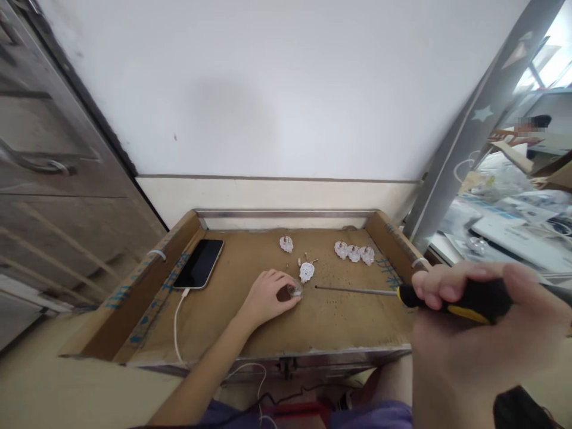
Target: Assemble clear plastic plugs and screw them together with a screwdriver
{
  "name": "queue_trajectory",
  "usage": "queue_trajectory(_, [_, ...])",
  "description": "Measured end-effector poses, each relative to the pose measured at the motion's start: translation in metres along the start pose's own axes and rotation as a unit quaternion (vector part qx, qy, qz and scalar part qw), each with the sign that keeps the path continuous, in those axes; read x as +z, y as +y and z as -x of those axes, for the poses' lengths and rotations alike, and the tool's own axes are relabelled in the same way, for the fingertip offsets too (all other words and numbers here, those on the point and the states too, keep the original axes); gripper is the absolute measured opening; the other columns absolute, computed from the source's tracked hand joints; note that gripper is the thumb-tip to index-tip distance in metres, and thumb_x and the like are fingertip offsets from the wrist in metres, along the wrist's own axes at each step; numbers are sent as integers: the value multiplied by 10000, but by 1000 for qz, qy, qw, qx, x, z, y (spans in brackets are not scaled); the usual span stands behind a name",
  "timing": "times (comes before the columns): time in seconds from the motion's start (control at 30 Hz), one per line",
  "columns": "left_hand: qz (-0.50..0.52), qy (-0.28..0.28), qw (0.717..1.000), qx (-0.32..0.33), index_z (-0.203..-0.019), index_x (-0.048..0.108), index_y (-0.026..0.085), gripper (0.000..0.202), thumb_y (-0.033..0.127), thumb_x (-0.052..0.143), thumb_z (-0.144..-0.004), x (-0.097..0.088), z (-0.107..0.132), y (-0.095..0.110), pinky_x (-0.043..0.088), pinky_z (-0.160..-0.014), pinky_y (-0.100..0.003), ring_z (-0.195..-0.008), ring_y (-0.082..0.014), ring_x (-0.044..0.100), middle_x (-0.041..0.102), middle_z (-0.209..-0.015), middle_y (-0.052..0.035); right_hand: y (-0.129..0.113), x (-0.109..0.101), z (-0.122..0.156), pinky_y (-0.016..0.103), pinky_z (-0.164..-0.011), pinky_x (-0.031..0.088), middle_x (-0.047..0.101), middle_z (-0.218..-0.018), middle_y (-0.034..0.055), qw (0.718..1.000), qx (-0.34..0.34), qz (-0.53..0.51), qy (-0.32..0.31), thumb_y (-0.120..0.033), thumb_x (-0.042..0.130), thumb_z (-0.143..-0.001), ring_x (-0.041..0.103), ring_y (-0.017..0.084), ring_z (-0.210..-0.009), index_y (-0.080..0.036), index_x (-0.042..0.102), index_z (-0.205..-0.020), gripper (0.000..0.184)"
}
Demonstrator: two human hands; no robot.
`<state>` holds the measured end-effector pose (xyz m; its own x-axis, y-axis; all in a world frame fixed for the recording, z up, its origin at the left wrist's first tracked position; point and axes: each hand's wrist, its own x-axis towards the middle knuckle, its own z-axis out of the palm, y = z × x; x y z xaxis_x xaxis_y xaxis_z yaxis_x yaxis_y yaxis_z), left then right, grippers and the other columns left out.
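My right hand is wrapped round the black and yellow handle of a screwdriver, whose long thin shaft points left across the cardboard. Its tip hovers just right of my left hand. Between the thumb and fingers of that hand is a small clear plastic part, partly hidden. Just beyond the fingertips lies a white round plastic piece with holes in it. Several tiny metal pins or screws are scattered beside it.
A clear round piece lies farther back, with three similar clear pieces in a row at the right. On the left, a phone is plugged into a white cable. Raised cardboard walls border the work surface.
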<state>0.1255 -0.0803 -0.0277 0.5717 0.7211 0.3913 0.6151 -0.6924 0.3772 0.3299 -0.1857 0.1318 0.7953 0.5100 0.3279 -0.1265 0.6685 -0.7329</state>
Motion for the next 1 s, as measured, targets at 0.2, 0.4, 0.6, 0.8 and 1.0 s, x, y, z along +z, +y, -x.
queue_trajectory(0.2, [40,-44,997,46,-879,649,260,170,399,613,-788,20,-16,25,380,-876,-329,-971,-176,572,675,-1012,12,-14,-2,7,228,-347,294,364,-428,-51,997,-48,58,-15,-248,459,-730,353,78,-364,-178,405,-600,157])
queue_trajectory(0.4, [62,-37,997,41,-855,665,275,118,365,619,-794,32,-19,34,368,-901,-324,-1012,-165,555,670,-1027,35,-16,6,13,234,-357,289,368,-436,-51,994,-61,90,8,-203,444,-732,355,80,-375,-176,400,-608,134])
queue_trajectory(0.6, [71,-39,996,28,-825,667,261,119,365,615,-799,29,-17,35,380,-880,-327,-985,-163,563,680,-976,27,-12,13,14,219,-329,258,368,-440,-61,998,-24,59,-26,-234,501,-705,343,72,-364,-183,397,-594,160])
queue_trajectory(0.8, [71,-33,996,35,-818,652,251,114,354,604,-809,32,-16,34,383,-871,-324,-984,-163,561,678,-967,24,-12,13,13,219,-329,263,375,-451,-61,997,-33,58,-38,-239,508,-718,358,71,-370,-182,410,-602,163])
queue_trajectory(1.0, [66,-26,997,39,-825,634,230,106,326,587,-820,33,-16,35,392,-853,-326,-967,-172,564,678,-974,12,-11,12,14,226,-325,259,384,-452,-62,997,-39,56,-32,-214,507,-712,351,73,-369,-187,418,-610,139])
